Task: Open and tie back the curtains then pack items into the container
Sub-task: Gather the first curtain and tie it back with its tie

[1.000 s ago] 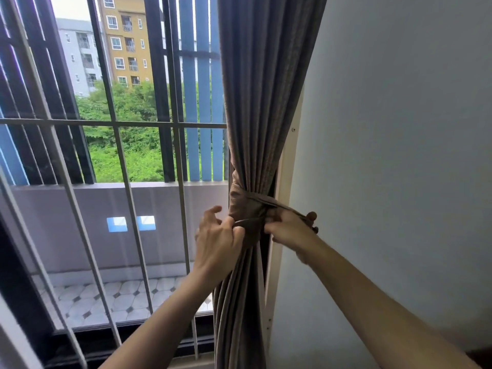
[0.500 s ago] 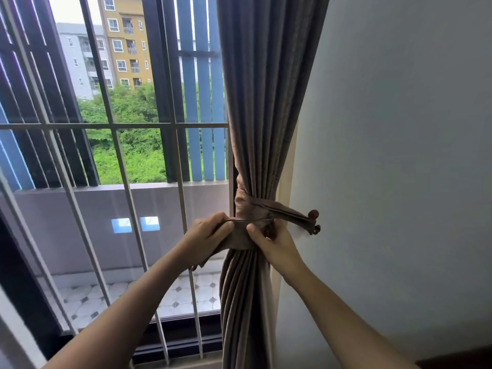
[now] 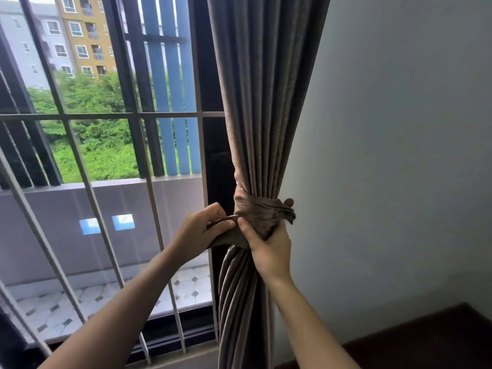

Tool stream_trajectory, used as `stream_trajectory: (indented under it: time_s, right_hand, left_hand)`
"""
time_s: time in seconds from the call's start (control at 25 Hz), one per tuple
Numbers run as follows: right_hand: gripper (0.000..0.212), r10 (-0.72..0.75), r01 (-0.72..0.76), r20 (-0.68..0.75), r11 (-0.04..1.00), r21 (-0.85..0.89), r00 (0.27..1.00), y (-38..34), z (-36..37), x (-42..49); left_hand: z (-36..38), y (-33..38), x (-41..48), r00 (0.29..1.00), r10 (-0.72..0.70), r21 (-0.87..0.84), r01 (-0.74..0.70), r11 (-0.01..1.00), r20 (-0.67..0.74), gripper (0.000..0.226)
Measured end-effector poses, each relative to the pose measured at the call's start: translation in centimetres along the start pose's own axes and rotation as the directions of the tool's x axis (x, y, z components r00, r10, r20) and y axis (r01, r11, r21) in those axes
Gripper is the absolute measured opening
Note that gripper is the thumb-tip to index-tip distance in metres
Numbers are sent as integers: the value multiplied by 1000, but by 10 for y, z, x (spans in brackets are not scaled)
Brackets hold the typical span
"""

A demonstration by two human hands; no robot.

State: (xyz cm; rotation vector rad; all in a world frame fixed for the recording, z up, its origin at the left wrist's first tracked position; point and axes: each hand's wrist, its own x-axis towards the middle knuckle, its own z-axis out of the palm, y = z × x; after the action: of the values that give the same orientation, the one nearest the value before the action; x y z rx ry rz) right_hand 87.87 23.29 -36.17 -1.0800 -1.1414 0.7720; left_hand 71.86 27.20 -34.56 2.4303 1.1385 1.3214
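A grey-brown curtain [image 3: 262, 102] hangs gathered at the right edge of the window, cinched by a matching fabric tieback [image 3: 259, 209]. My left hand [image 3: 202, 231] pinches the loose end of the tieback, drawn out to the left of the bundle. My right hand [image 3: 269, 245] grips the gathered curtain just under the tieback, thumb across the front and fingers wrapped behind. The tieback's far end bunches at the wall side, by a fingertip. No container or items to pack are in view.
White window bars [image 3: 111, 115] cross the glass to the left, with a balcony wall [image 3: 106, 209] and tiled floor beyond. A plain grey wall [image 3: 399, 155] fills the right. A dark wooden surface [image 3: 431, 339] shows at the lower right corner.
My right hand has moved from the wall side behind the curtain to grip the bundle from the front. My left hand has drawn the tieback's end out to the left.
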Motion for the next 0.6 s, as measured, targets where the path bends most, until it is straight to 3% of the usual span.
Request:
stream_trajectory:
  time_s: [0.16, 0.28, 0.36, 0.48, 0.6]
  right_hand:
    - [62, 17, -10, -188, 999, 36, 982, -4, -26, -3]
    - [62, -21, 17, -279, 1000, -16, 960, -8, -56, 4]
    - [60, -80, 59, -325, 995, -76, 942, -11, -78, 14]
    - [53, -185, 111, -331, 967, -229, 925, -14, -102, 28]
    - [48, -276, 161, -314, 924, -346, 908, -14, -113, 40]
  left_hand:
    - [3, 7, 20, 988, 42, 59, -51, 997, 147, 39]
    - [6, 16, 33, 952, 0, 9, -3, 1000, 305, 18]
    - [13, 14, 43, 934, -29, -36, 44, 998, 357, 17]
    - [33, 8, 53, 901, -97, -270, 227, 936, 422, 14]
    - [68, 4, 56, 891, -332, -383, 436, 814, 309, 18]
